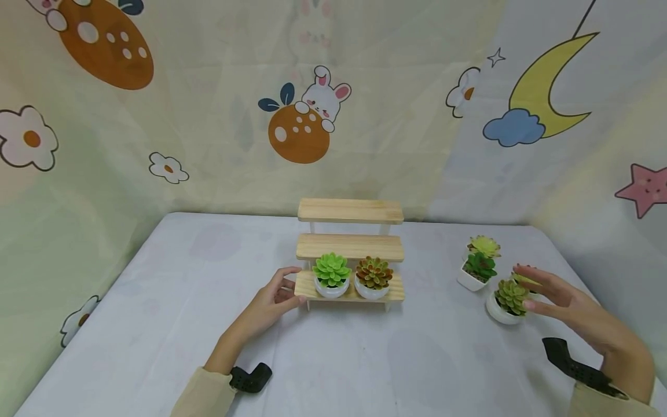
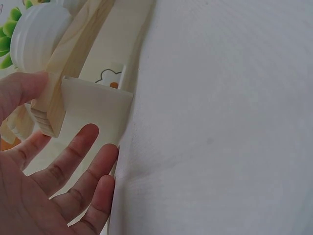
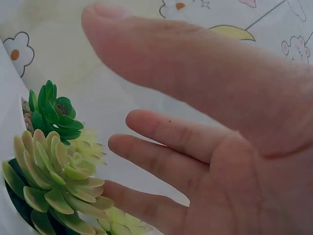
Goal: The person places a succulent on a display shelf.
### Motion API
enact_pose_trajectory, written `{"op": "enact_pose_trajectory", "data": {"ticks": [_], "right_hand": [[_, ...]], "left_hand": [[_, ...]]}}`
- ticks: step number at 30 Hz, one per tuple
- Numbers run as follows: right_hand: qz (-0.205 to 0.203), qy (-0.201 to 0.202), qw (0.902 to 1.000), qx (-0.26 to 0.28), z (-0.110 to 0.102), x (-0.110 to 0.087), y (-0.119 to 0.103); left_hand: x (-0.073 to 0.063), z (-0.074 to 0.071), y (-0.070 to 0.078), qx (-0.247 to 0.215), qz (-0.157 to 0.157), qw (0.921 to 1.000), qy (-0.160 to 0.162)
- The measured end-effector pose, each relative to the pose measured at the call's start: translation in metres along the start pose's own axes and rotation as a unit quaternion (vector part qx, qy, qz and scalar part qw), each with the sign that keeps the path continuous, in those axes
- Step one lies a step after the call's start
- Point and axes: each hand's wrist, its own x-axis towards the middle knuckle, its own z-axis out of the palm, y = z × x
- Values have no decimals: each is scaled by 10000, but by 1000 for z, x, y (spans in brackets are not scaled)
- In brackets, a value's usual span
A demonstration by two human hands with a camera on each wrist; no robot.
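Observation:
A three-tier wooden shelf stand (image 1: 350, 247) is on the table. My left hand (image 1: 278, 292) pinches the left end of its lowest board (image 2: 73, 54) between thumb and index finger, the other fingers spread. On that board sit a bright green succulent (image 1: 332, 275) and a reddish-brown one (image 1: 373, 278), both in white pots. At the right, my right hand (image 1: 565, 298) hovers with fingers apart beside a pale green succulent (image 1: 512, 298) in a round white pot. Another yellow-green plant (image 2: 19, 29) (image 3: 120, 223) shows partly behind the fingers.
Behind that pot stand a dark green succulent (image 1: 479, 266) in a square white pot and a yellow-green succulent (image 1: 484, 246). A white cloth covers the table (image 1: 365, 359). A printed curtain (image 1: 224, 116) hangs along its back and sides.

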Motion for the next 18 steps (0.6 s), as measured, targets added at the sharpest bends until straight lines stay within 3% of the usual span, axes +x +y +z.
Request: {"op": "enact_pose_trajectory", "data": {"ticks": [8, 18], "right_hand": [[294, -242, 9981, 488, 1, 3, 1], [484, -614, 9944, 713, 4, 5, -8]], "left_hand": [[0, 1, -2, 7, 28, 10000, -1], [-1, 0, 0, 30, -7, 10000, 8]]}}
